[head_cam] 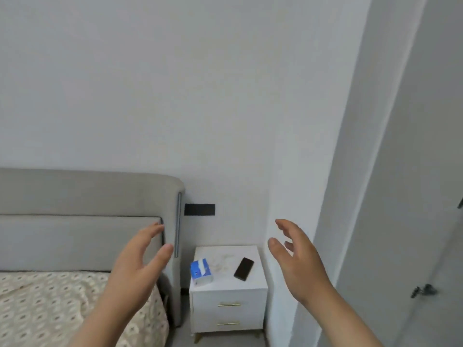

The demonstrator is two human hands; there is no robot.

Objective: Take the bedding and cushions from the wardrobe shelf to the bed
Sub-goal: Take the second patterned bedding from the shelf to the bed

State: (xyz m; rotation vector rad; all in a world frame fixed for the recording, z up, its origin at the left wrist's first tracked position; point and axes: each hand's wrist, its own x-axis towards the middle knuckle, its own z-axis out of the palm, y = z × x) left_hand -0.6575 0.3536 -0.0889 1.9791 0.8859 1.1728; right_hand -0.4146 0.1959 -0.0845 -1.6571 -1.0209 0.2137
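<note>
Hands are held up empty in the foreground, the left hand [135,266] and the right hand [298,261] both spread wide with fingers relaxed and apart, before the beige patterned bed cover [50,309] and the white two-drawer bedside cabinet [253,294]. Should a bulky armful be carried through this gap, the blue tissue pack [200,270] and the black slab-shaped phone [243,269] could be swept off the cabinet top, since the downward view would be blocked. No bedding or cushions are shown, and the wardrobe shelf is unseen; only a pale grey door panel [413,196] is seen at the right.
</note>
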